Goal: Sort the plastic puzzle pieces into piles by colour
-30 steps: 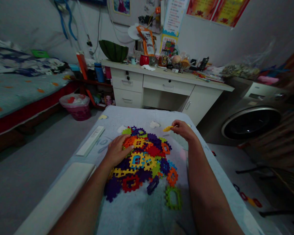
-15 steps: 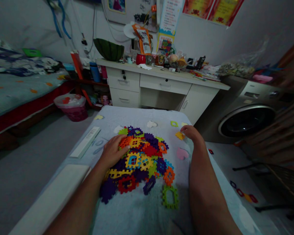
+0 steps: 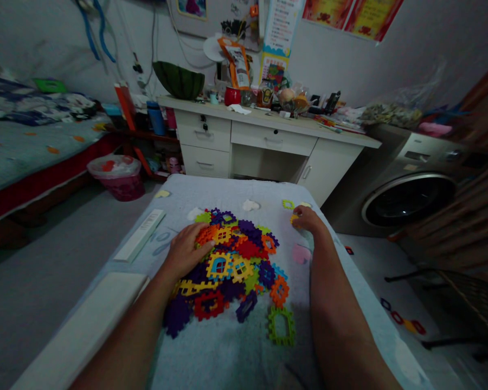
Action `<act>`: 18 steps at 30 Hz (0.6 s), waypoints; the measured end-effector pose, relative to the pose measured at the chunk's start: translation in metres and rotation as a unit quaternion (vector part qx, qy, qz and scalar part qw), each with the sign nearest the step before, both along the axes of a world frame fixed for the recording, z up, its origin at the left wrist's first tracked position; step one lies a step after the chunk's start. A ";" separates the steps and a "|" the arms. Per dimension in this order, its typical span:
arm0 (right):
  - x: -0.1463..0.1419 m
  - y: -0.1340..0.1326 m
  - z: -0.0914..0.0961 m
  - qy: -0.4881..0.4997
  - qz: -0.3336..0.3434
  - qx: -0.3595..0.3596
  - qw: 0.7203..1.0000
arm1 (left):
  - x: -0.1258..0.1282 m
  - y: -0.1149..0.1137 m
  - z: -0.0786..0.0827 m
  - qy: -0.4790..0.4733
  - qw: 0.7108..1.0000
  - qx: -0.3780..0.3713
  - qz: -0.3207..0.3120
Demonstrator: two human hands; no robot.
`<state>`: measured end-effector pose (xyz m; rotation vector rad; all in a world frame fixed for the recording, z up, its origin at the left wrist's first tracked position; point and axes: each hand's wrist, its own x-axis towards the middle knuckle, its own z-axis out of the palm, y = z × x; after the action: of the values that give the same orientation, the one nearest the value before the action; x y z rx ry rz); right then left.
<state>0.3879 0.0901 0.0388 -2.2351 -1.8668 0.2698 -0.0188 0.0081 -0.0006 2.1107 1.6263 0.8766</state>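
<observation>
A heap of flat, notched interlocking plastic blocks (image 3: 250, 249) in purple, red, orange, yellow, green and blue lies on the cloth-covered table (image 3: 228, 357). My left hand (image 3: 188, 249) rests against the heap's upper left side, thumb apart from the other fingers, gripping nothing. At the table's far right my right hand (image 3: 309, 218) has its fingers closed over a yellow interlocking block (image 3: 294, 219), mostly hidden beneath them. Just beyond it lies a small green frame-shaped block (image 3: 288, 204). A larger green frame block (image 3: 281, 326) sits apart at the heap's near right.
A long white box (image 3: 140, 236) lies along the table's left side, near a larger white panel (image 3: 101, 309). Past the far edge stands a cluttered white desk (image 3: 203, 140), with a washing machine (image 3: 406, 179) to its right. Several blocks (image 3: 397, 318) are on the floor at right.
My right hand has moved slightly left over the yellow block, covering most of it and closing its fingers on it. My left hand stays at the heap.
</observation>
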 end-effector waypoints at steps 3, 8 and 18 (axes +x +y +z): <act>-0.008 -0.001 0.005 -0.003 -0.033 0.011 0.999 | 0.000 0.001 -0.001 -0.003 1.000 0.005 0.001; -0.024 0.001 0.003 0.001 -0.033 -0.025 0.999 | 0.000 0.000 -0.001 -0.003 1.000 0.003 0.007; -0.005 0.001 0.000 -0.017 -0.046 -0.050 0.998 | -0.001 0.000 -0.001 -0.005 1.000 -0.003 0.005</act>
<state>0.3832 0.0906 0.0388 -2.3986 -1.7985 0.3174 -0.0195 0.0084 -0.0021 2.0921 1.6345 0.8829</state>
